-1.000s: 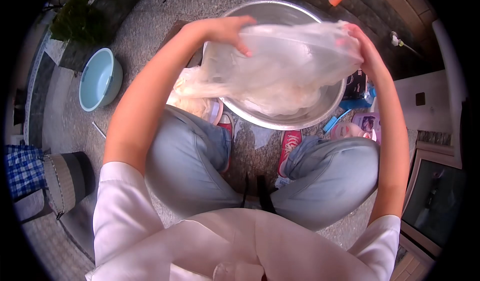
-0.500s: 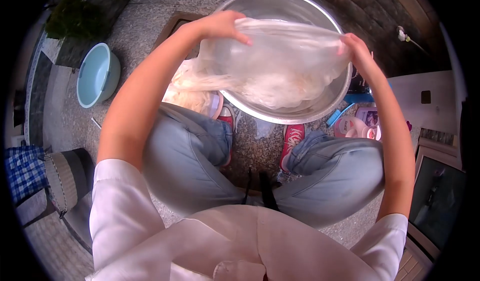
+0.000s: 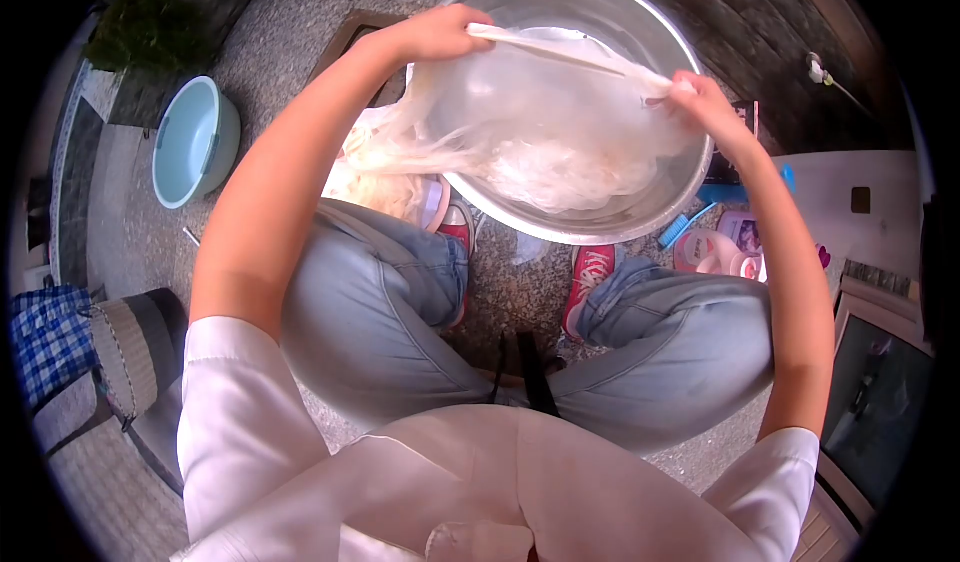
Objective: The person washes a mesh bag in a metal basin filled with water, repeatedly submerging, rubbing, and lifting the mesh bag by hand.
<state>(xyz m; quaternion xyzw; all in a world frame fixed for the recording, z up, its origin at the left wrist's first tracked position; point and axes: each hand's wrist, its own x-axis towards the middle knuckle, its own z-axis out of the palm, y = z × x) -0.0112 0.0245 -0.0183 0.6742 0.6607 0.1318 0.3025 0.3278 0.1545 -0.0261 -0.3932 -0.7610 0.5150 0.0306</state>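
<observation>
A sheer, whitish cloth [image 3: 560,102] is stretched between my two hands above a large metal basin [image 3: 655,217]. My left hand [image 3: 445,34] is closed on the upper left of its gathered edge. My right hand [image 3: 702,104] grips the other end of that edge, near the basin's right rim. The rest of the cloth hangs down and lies bunched in the basin. Part of it trails over the left rim toward a pale heap of fabric [image 3: 375,177] in a smaller tub beside my shoe.
A light blue basin [image 3: 190,142] stands on the ground at the left. Right of the metal basin lie a blue brush [image 3: 685,224] and a pink container [image 3: 700,252]. A checked blue cloth [image 3: 50,337] and woven bag [image 3: 135,357] are at the lower left.
The cloth's upper edge has been drawn into a narrow, taut band between my hands. My left hand has risen slightly and its fingers have closed more; the right has shifted slightly down.
</observation>
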